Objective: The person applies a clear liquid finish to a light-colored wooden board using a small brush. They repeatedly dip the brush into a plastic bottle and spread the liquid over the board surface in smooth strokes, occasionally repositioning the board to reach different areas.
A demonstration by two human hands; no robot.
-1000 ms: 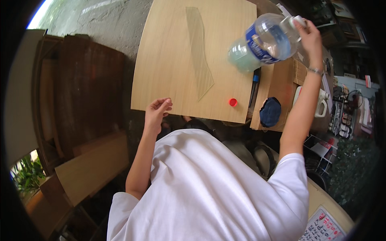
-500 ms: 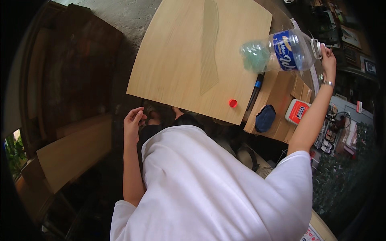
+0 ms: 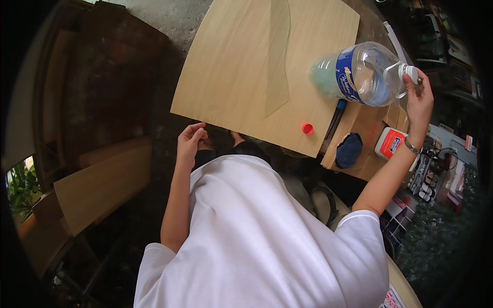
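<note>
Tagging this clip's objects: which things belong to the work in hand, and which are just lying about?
Work in hand:
- blue-labelled clear bottle
- its white cap, in the right hand

Seemingly just lying about:
- red cap and translucent strip, on the pale board
- dark blue item, on cardboard
- white-and-red container

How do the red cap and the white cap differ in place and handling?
The red cap lies on the wooden board, while the white cap sits on the neck of the clear bottle. The right hand grips the white cap; neither of the hands touches the red cap. Both caps look small and round.
</note>
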